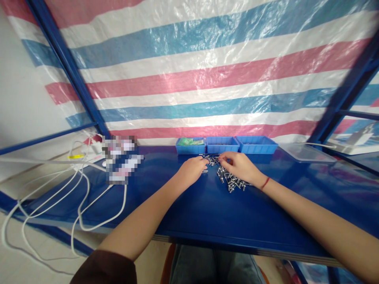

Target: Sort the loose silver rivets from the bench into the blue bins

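A loose pile of small silver metal pins with dark parts (pixel 233 182) lies on the blue table, and more of them (pixel 212 159) lie between my two hands. My left hand (pixel 192 169) rests at the left side of these pins, its fingers curled downward and their tips partly hidden. One pin (pixel 205 171) sits just beside it. Over the upper edge of the larger pile, my right hand (pixel 241 166) has thumb and forefinger drawn together in a pinch. Whatever is between those fingertips is too small to make out. A red string circles the right wrist.
Three blue bins stand behind the pins: one with green-and-white packets (pixel 191 146), a middle one (pixel 222 149) and a right one (pixel 257 148). A clear plastic lid (pixel 306 153) lies at right. White cables (pixel 85 197) loop over the left side of the table (pixel 213 221).
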The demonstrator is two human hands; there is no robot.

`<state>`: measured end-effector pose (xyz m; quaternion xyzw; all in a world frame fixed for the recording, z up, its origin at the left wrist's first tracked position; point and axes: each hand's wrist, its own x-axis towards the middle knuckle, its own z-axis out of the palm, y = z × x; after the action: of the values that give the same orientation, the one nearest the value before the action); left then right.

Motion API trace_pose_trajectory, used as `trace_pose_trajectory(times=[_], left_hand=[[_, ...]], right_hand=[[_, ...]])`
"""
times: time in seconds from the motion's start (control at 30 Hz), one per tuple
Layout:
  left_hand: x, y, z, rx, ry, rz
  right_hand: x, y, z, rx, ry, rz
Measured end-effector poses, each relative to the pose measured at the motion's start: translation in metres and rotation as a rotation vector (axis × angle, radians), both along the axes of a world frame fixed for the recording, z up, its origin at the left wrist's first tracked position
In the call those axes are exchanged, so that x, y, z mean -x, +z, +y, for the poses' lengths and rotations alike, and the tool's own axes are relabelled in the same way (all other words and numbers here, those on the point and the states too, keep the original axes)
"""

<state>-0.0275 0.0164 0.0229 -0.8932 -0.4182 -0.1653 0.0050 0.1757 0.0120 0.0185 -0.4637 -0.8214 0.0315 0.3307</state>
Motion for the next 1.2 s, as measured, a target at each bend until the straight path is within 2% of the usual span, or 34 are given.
trace_pose_trajectory(times=[0.07,0.2,0.3,0.4,0.57,0.73,1.2], left_hand=[[-0.003,0.002,-0.002,-0.017,-0.052,-0.118],[-0.011,0.003,-0.005,0.015,-0.092,-0.547],[-0.016,-0.001,-0.002,0.170,-0.068,-0.857],[-0.019,-0.008,0.003,0.323,-0.043,-1.040],[-0.024,-0.015,0.002,0.465,-0.026,-0.970],[-0.030,-0.015,-0.007,0.476,-0.094,-0.881],[-0.030,-0.014,-0.005,0.557,-0.134,-0.930]], right_hand=[[0.006,-0.002,-0.004,0.027,0.047,0.025],[0.015,-0.005,-0.007,0.091,0.164,0.130],[0.017,-0.004,-0.007,0.157,0.218,0.308],[0.017,-0.001,-0.007,0.183,0.165,0.512],[0.017,0.006,-0.011,0.206,0.074,0.667],[0.016,0.004,-0.011,0.163,0.138,0.652],[0.016,0.003,-0.011,0.134,0.180,0.617]])
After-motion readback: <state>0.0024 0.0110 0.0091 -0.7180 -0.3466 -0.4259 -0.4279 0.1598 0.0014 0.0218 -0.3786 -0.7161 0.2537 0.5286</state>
